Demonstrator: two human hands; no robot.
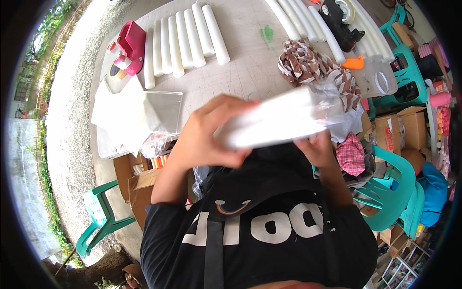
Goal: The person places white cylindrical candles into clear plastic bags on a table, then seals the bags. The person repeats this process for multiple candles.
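In front of my chest is a long white pack (274,118) in clear plastic wrap, blurred by motion and tilted up to the right. My left hand (207,132) grips its left end, fingers over the top and thumb below. At its lower right edge my right hand (316,148) holds on near the loose, crinkled end of the wrap (329,103); some of its fingers are hidden behind the pack. What is inside the wrap is too smeared to make out. Beyond it, several white pillar candles (187,41) lie side by side on the table (245,58).
At the left are a pink holder (132,43), small bottles and white sheets (127,113) on a clear tray. A brown-and-white braided cloth (303,62), a black tape dispenser (339,29), an orange-handled tool (353,62) and more candles (368,38) lie right. Green chairs (392,192) flank me.
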